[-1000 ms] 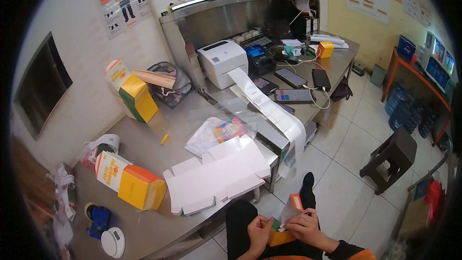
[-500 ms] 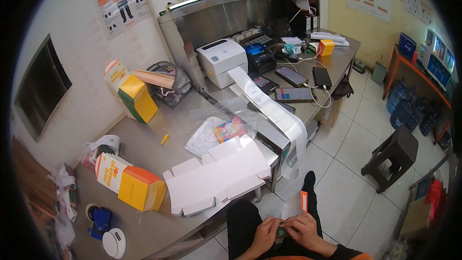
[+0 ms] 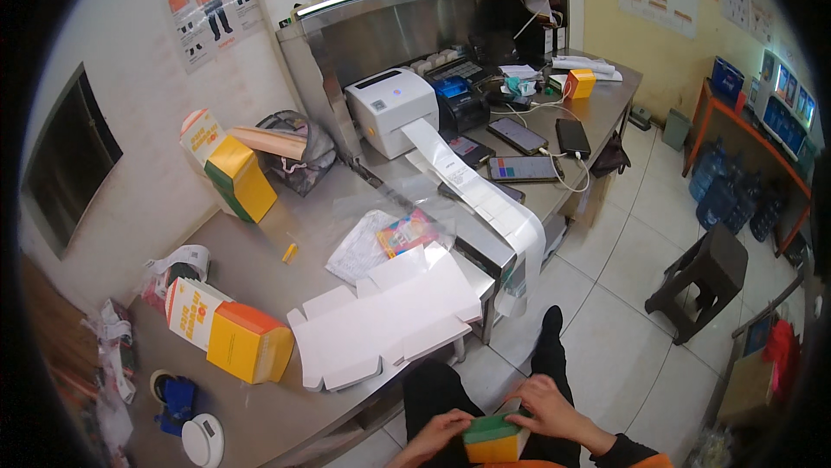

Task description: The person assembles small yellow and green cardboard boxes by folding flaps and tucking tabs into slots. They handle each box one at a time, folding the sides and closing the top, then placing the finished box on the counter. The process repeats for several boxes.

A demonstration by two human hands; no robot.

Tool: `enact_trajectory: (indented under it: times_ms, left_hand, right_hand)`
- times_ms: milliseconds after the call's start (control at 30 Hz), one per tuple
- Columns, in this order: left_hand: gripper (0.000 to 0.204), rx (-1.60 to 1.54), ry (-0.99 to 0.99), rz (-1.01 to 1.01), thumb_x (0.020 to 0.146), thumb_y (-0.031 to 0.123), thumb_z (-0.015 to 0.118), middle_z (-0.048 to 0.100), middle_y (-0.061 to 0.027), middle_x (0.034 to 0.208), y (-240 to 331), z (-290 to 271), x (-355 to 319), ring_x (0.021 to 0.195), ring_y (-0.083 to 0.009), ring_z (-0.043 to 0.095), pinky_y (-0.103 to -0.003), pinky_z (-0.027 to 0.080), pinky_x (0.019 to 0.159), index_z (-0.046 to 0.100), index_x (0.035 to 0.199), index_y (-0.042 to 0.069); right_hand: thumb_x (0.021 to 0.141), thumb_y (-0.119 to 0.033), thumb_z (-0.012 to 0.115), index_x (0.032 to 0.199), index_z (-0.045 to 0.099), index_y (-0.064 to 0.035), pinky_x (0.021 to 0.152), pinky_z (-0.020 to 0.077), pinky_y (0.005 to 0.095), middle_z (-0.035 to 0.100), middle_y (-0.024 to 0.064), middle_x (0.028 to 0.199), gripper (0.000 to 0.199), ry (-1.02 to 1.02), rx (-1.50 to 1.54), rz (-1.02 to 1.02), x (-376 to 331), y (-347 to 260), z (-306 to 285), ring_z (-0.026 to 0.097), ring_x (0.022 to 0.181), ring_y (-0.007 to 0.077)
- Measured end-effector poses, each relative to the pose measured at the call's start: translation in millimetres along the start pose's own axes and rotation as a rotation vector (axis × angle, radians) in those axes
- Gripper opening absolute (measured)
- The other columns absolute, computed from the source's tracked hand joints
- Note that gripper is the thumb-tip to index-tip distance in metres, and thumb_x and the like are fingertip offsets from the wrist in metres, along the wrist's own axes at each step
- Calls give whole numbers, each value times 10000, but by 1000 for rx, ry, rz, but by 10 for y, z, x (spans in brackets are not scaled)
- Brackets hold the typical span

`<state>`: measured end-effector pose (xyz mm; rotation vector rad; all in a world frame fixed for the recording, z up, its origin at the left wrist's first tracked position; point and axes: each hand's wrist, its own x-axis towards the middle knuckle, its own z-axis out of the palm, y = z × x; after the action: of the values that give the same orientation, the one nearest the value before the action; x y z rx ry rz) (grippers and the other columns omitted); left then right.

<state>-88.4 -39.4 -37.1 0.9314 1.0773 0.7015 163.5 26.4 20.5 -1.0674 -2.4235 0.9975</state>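
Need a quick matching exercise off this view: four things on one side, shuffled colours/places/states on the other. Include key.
Things
1. box
2. printer
3. card blanks
4. stool

Descriptions
A. flat and white, lying on the metal table
B. dark, standing on the tiled floor
C. green and yellow, with the left hand and right hand at it
D. white-bodied, with a long paper strip trailing from it

Pairs: 1-C, 2-D, 3-A, 4-B
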Motion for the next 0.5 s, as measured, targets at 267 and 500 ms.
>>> enact_trajectory:
  times_ms: [267,500]
  left_hand:
    - [249,-23,-292,-60,877,53,481,570,-38,1067,107,-352,-167,988,-147,528,-286,423,863,555,1114,33]
    - [394,464,-262,149,821,28,485,608,-121,1072,485,-135,-302,937,-212,588,-335,463,813,499,1212,78]
  right_hand:
    - [895,-206,531,942,615,-93,1061,215,550,616,52,989,149,-146,221,-175,92,112,351,548,1074,212]
    - [877,-220,526,893,615,-76,1005,296,518,610,57,870,170,-248,-28,-181,97,71,397,584,943,222]
